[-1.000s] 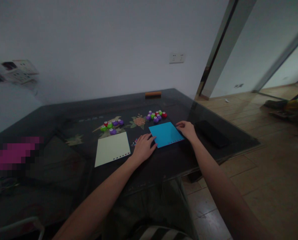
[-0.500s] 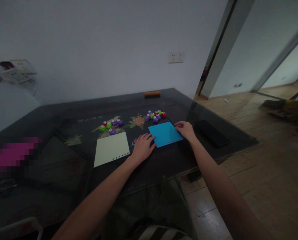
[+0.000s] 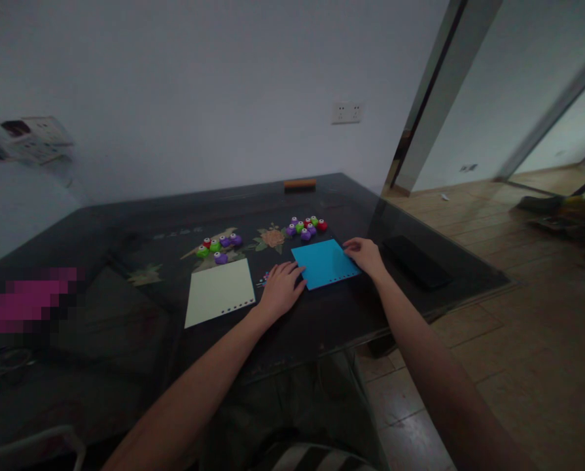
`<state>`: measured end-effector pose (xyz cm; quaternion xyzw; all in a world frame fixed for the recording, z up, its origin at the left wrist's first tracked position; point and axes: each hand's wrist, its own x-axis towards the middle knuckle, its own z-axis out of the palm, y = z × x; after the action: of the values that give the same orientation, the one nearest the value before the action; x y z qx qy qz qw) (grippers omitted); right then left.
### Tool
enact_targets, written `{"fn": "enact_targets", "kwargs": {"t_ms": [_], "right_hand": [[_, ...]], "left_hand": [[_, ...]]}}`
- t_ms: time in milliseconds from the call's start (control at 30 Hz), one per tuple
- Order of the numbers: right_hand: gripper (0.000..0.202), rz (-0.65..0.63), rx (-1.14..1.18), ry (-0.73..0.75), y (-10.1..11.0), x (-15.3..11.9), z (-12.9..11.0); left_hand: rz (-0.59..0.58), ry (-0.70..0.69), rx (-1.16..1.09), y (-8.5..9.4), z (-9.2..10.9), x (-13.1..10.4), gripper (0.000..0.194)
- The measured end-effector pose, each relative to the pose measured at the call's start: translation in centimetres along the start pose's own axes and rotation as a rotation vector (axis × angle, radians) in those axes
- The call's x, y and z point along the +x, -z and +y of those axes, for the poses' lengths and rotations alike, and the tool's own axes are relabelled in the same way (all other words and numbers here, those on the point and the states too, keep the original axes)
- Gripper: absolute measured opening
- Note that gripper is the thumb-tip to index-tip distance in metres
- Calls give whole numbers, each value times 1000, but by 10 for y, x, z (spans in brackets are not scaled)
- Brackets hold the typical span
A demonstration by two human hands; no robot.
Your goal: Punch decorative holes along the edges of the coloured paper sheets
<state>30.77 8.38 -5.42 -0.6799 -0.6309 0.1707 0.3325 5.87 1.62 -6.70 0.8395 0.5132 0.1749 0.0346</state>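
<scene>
A blue sheet of punched paper (image 3: 324,263) lies flat on the dark table between my hands. My left hand (image 3: 283,288) rests open at its left edge, thumb and fingertips on or beside the paper. At its right edge is my right hand (image 3: 366,255), fingers stretched loosely inward and thumb a little apart from them. Small colored-headed items (image 3: 264,279), possibly pins or swabs, are partly hidden behind my left hand. To the left lies a pale cream punched sheet (image 3: 221,291).
Round purple, green and red toys with eye-like tops form one cluster (image 3: 305,227) behind the blue sheet and another cluster (image 3: 218,246) behind the cream one. A black flat object (image 3: 415,261) lies at right. A brown roll (image 3: 300,186) sits near the wall.
</scene>
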Motion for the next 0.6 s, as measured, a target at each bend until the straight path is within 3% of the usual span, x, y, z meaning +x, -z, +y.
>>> {"fn": "enact_targets", "kwargs": {"t_ms": [333, 600], "right_hand": [[24, 21, -9, 6, 0, 0, 1], [24, 59, 21, 27, -3, 3, 7]], "left_hand": [[51, -2, -27, 4, 1, -1, 37], [137, -14, -39, 28, 4, 4, 31]]}}
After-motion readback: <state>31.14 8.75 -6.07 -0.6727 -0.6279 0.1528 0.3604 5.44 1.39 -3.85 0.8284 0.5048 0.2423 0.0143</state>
